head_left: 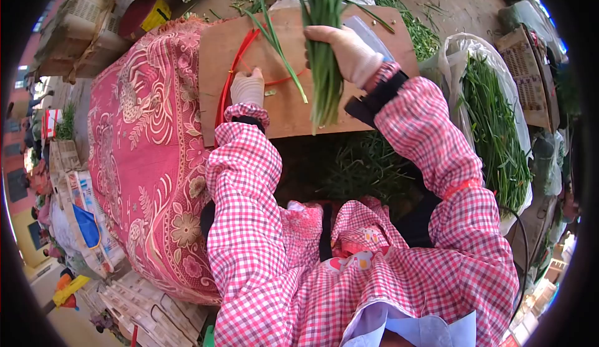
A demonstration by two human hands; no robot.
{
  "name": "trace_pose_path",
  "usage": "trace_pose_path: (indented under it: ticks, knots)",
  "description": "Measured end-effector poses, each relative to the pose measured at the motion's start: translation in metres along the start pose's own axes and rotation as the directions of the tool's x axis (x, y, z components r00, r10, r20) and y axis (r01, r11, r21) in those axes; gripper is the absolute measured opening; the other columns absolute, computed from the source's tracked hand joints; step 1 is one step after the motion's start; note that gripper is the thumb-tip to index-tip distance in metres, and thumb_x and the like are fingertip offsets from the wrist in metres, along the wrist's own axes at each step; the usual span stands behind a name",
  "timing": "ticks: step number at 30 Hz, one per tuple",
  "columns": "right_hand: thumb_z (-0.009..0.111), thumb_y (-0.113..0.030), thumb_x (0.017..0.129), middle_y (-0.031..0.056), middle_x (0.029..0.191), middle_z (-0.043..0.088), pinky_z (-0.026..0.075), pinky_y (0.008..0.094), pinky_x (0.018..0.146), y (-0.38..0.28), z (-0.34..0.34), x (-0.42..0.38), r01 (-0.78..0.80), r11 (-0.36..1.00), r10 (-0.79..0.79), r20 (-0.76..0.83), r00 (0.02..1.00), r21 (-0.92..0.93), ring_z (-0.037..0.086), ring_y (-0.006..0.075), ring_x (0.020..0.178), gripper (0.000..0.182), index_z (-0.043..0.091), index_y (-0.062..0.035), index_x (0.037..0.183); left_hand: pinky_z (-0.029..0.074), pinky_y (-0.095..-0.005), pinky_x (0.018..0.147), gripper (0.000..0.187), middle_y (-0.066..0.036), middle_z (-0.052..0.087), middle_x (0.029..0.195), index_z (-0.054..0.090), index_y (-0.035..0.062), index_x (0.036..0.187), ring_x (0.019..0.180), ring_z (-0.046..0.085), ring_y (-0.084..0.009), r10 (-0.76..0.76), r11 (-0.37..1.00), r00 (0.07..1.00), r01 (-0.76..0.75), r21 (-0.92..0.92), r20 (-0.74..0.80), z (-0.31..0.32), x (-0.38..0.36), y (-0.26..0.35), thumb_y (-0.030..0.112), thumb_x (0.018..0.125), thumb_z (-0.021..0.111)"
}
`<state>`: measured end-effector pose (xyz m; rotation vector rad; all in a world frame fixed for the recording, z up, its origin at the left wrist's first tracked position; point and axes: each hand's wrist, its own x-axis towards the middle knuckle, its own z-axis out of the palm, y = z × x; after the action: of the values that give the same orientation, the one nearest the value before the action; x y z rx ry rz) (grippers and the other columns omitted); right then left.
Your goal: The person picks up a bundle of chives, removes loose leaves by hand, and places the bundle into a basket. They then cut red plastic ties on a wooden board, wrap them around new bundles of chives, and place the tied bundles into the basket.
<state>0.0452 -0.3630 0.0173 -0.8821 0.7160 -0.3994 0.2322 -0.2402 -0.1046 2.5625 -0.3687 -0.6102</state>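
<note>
My right hand [349, 53], in a pale glove, is closed around a bunch of long green chives [324, 91] held over a brown board [368, 110]. My left hand [248, 88], also gloved, rests low over the board's left side. Its fingers are pinched on a thin red tie [284, 81] that curves across the board. Beside that hand lies a bundle of red ties [229, 82]. A few loose green stalks [279, 50] stretch over the board between my hands. Behind my right hand a flat bluish-grey piece [369, 37] is partly hidden.
A pink patterned cloth [156, 160] covers a bulky pile at left. To the right stands a clear plastic bag [452, 60] full of greens [493, 122]. Cut leaves [415, 29] litter the ground beyond the board. More greens [368, 166] lie under its near edge.
</note>
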Motion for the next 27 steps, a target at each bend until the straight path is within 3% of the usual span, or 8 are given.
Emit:
trace_pose_path:
  ticks: [7, 8, 11, 13, 15, 18, 25, 27]
  knots:
    - [0.074, -0.014, 0.071, 0.0098, 0.085, 0.066, 0.050, 0.0311, 0.066, 0.044, 0.016, 0.067, -0.094, 0.982, 0.073, -0.130, 0.989, -0.165, 0.062, 0.0196, 0.075, 0.032, 0.064, 0.0040, 0.096, 0.054, -0.0396, 0.068, 0.034, -0.023, 0.067, 0.088, 0.066, 0.0013, 0.099, 0.080, 0.068, -0.0305, 0.056, 0.957, 0.998, -0.058, -0.286, -0.014, 0.004, -0.020, 0.006, 0.029, 0.081, 0.058]
    - [0.074, -0.014, 0.071, 0.0098, 0.085, 0.066, 0.050, 0.0311, 0.066, 0.051, 0.015, 0.071, -0.097, 0.981, 0.075, -0.132, 0.988, -0.167, 0.062, 0.0196, 0.075, 0.032, 0.064, 0.0040, 0.096, 0.053, -0.0388, 0.069, 0.031, -0.020, 0.067, 0.079, 0.067, 0.0014, 0.093, 0.076, 0.068, -0.0310, 0.170, 0.961, 0.970, -0.202, -0.188, -0.173, 0.002, -0.033, 0.010, 0.028, 0.080, 0.059]
    - [0.075, -0.012, 0.070, 0.0115, 0.088, 0.066, 0.050, 0.0326, 0.066, 0.075, 0.006, 0.084, -0.142, 0.952, 0.080, -0.226, 0.971, -0.273, 0.063, 0.0208, 0.075, 0.036, 0.061, 0.0042, 0.100, 0.053, -0.0373, 0.069, 0.030, -0.020, 0.067, 0.077, 0.067, 0.0002, 0.090, 0.068, 0.067, -0.0320, 0.229, 0.918, 0.936, -0.300, -0.261, -0.269, 0.028, -0.025, -0.007, 0.028, 0.079, 0.060]
    - [0.075, -0.011, 0.069, 0.0128, 0.089, 0.066, 0.050, 0.0333, 0.066, 0.091, -0.005, 0.091, -0.087, 0.971, 0.030, -0.246, 0.969, -0.223, 0.063, 0.0219, 0.075, 0.041, 0.058, 0.0039, 0.103, 0.052, -0.0355, 0.059, 0.026, -0.016, 0.067, 0.070, 0.065, -0.0009, 0.087, 0.056, 0.064, -0.0266, 0.206, 0.883, 0.952, -0.280, -0.377, -0.226, 0.025, -0.041, -0.003, 0.024, 0.080, 0.061]
    - [0.076, -0.011, 0.069, 0.0134, 0.091, 0.065, 0.051, 0.0334, 0.067, 0.084, -0.004, 0.085, -0.102, 0.973, 0.047, -0.255, 0.966, -0.209, 0.064, 0.0225, 0.075, 0.044, 0.057, 0.0043, 0.105, 0.048, -0.0318, 0.043, 0.024, -0.010, 0.064, 0.069, 0.063, -0.0019, 0.090, 0.055, 0.061, -0.0180, 0.112, 0.775, 0.994, -0.083, -0.627, 0.007, 0.015, -0.058, 0.004, 0.021, 0.084, 0.059]
    - [0.077, -0.013, 0.069, 0.0150, 0.095, 0.065, 0.050, 0.0341, 0.072, 0.082, -0.009, 0.083, -0.175, 0.950, 0.095, -0.294, 0.951, -0.259, 0.063, 0.0240, 0.081, 0.051, 0.053, 0.0051, 0.110, 0.048, -0.0288, 0.040, 0.024, -0.008, 0.063, 0.070, 0.061, -0.0020, 0.092, 0.052, 0.059, -0.0162, 0.122, 0.751, 0.991, -0.059, -0.658, 0.050, 0.013, -0.067, 0.004, 0.020, 0.085, 0.058]
    - [0.078, -0.023, 0.068, 0.0214, 0.110, 0.060, 0.047, 0.0351, 0.088, 0.092, 0.000, 0.071, -0.046, 0.835, -0.200, -0.381, 0.903, -0.548, 0.059, 0.0304, 0.102, 0.070, 0.043, 0.0038, 0.123, 0.046, -0.0280, 0.041, 0.022, -0.007, 0.063, 0.064, 0.064, -0.0008, 0.082, 0.048, 0.055, -0.0125, 0.086, 0.709, 0.994, -0.018, -0.705, 0.062, 0.018, -0.071, -0.004, 0.020, 0.084, 0.060]
    - [0.077, -0.025, 0.068, 0.0224, 0.113, 0.059, 0.046, 0.0361, 0.090, 0.081, 0.015, 0.050, -0.027, 0.789, -0.280, -0.398, 0.874, -0.613, 0.058, 0.0327, 0.105, 0.070, 0.044, 0.0029, 0.124, 0.045, -0.0291, 0.043, 0.023, -0.008, 0.064, 0.065, 0.066, -0.0001, 0.079, 0.049, 0.055, -0.0131, 0.236, 0.768, 0.952, -0.304, -0.564, -0.193, 0.030, -0.058, -0.017, 0.022, 0.084, 0.060]
